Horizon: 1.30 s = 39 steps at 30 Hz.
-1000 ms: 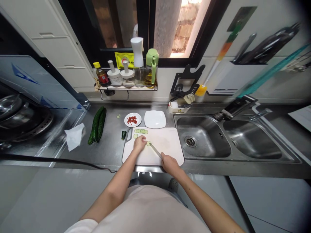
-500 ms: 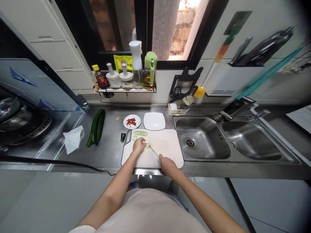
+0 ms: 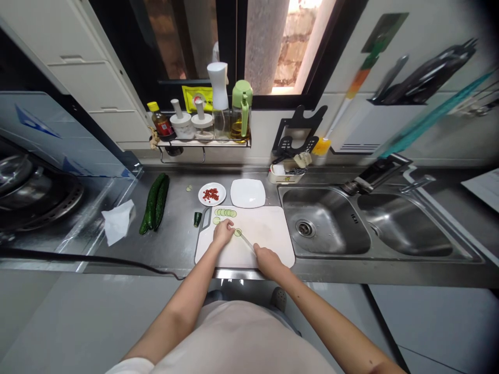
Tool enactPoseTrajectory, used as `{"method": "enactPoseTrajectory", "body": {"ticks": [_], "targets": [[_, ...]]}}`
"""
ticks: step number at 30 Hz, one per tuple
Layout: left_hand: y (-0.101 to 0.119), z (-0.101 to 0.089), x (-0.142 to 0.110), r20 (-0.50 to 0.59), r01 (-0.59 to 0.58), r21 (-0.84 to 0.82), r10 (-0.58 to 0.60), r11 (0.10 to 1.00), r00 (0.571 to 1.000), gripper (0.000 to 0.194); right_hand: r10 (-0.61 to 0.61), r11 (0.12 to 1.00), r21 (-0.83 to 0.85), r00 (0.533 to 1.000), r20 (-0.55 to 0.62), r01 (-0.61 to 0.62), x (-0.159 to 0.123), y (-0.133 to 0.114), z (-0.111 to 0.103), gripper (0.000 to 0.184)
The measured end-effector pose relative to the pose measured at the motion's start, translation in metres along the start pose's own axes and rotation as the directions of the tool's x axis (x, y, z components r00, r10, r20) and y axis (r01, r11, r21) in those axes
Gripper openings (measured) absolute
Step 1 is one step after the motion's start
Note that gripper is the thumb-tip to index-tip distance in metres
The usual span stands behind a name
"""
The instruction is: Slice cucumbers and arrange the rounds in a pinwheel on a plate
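On the white cutting board (image 3: 268,223) lies a single pale green cucumber slice (image 3: 238,232). The fingers of my left hand (image 3: 223,234) are bent and drawn together, their tips at the slice's left edge, seemingly holding it. My right hand (image 3: 268,261) is wrapped round the handle of a small knife (image 3: 248,242), its blade tip on or against that slice. A row of overlapping cucumber slices (image 3: 225,213) runs along the board's upper left, with one separate slice (image 3: 217,221) below it.
Left of the board are a cucumber end (image 3: 197,219), two whole cucumbers (image 3: 155,203) and a crumpled tissue (image 3: 117,222). Behind it stand a plate (image 3: 201,198) of chopped red pieces and a white square plate (image 3: 248,193). A double sink (image 3: 325,255) is to the right.
Hardly anything differs. The knife hand has shifted very slightly to the left, and the blade still meets the same slice. The whole view has moved up a little.
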<state>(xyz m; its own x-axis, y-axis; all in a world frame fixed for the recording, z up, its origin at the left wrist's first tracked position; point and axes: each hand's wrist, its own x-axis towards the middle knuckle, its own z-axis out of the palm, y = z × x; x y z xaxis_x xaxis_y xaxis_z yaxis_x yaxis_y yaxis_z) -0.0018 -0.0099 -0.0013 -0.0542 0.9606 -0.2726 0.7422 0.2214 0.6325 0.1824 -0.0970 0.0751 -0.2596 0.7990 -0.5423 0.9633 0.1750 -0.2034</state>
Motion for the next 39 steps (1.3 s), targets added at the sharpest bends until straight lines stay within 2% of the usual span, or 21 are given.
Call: {"method": "enactPoseTrajectory", "body": {"ticks": [11,20,31,39], "targets": [[0.002,-0.001,0.0,-0.004,0.0,0.02,0.0,1.0,1.0,0.017,0.015,1.0,-0.005,1.0,0.007,-0.015,-0.001,-0.004,-0.007,0.027],[0.0,0.0,0.0,-0.006,-0.008,0.016,0.008,1.0,1.0,0.016,0.017,0.999,-0.029,1.0,0.006,-0.017,-0.007,0.002,0.001,0.028],[0.0,-0.001,0.001,0.009,0.011,0.002,-0.011,1.0,1.0,0.017,0.001,1.0,-0.019,1.0,0.001,-0.001,0.004,-0.003,-0.003,0.03],[0.0,-0.001,0.001,0.019,0.026,0.011,-0.026,1.0,0.999,0.018,-0.033,0.993,-0.115,0.999,0.003,0.034,0.012,0.003,-0.009,0.033]]}}
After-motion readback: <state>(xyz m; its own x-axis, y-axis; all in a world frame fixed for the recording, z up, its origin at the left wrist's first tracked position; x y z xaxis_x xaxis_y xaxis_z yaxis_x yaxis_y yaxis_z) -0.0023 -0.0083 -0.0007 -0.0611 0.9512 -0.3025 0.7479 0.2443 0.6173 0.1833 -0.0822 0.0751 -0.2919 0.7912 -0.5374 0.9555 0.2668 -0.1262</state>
